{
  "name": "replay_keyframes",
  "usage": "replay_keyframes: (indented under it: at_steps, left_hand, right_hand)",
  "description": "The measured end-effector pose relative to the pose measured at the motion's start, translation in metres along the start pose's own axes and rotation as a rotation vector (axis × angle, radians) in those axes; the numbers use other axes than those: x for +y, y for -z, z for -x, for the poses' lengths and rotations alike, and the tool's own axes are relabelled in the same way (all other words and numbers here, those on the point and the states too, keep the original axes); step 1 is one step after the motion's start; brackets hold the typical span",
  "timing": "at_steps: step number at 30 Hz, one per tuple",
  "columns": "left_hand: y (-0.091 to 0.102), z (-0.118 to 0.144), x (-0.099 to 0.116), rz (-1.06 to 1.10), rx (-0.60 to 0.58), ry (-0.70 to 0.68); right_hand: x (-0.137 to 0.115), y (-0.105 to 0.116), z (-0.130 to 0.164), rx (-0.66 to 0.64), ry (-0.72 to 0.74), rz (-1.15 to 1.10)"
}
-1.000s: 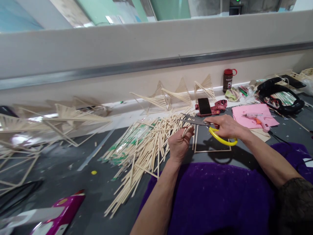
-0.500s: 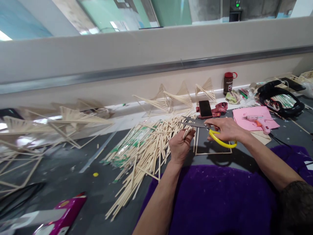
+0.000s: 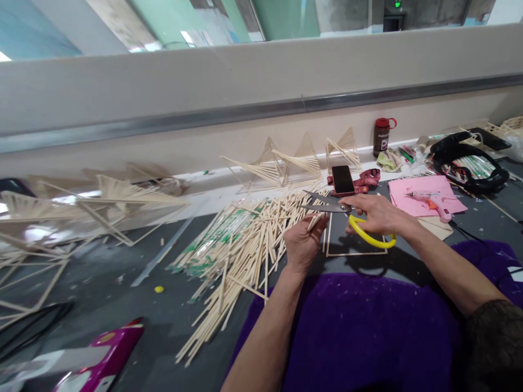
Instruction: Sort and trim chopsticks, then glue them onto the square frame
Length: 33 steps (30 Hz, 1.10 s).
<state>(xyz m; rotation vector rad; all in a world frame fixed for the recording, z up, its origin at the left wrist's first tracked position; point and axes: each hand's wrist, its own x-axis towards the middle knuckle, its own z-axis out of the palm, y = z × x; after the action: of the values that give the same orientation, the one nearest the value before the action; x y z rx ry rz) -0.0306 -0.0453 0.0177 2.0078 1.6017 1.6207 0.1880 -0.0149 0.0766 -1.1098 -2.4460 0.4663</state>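
The left hand [image 3: 301, 242] is raised over the near middle of the dark counter [image 3: 122, 294], palm turned toward the person, its fingers curled shut around a couple of short sticks [image 3: 314, 221] whose pale ends poke up and to the right from between the fingertips. The left forearm runs up from the near edge, crossing a purple cloth [image 3: 359, 326] that lies over the person's lap. The right hand [image 3: 378, 213] comes in from the right with the forearm angled down and across, wrist level, its fingers closed through the yellow handles of a pair of scissors [image 3: 347, 215]; the dark blades point left and stand slightly apart, their tips just beyond the stick ends held in the left hand. Under the two hands a thin square frame [image 3: 354, 252] of sticks lies flat on the counter. To the left of the hands spreads a loose pile of sticks [image 3: 241, 250], some in green-printed wrappers. Farther off, by the wall, stand fan-shaped stick models [image 3: 294, 160], a phone [image 3: 341, 178] and a red-capped bottle [image 3: 381, 136]. To the far right a glue gun [image 3: 429, 200] rests on a pink sheet [image 3: 447, 188].
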Motion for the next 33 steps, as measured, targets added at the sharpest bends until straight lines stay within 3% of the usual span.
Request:
replay_keyframes:
  at_steps: [13,22,33]
  left_hand:
    - [-0.001,0.0,-0.005,-0.008,0.041,-0.013]
    - [0.002,-0.001,-0.003,-0.044,0.025,-0.065]
    - [0.005,-0.001,0.0,-0.05,0.02,-0.102]
  right_hand:
    - [0.004,-0.009,-0.002,0.051,0.053,0.004]
    - [-0.001,0.001,0.0,0.011,-0.039,0.035]
    - [-0.001,0.007,0.002,-0.007,-0.027,-0.005]
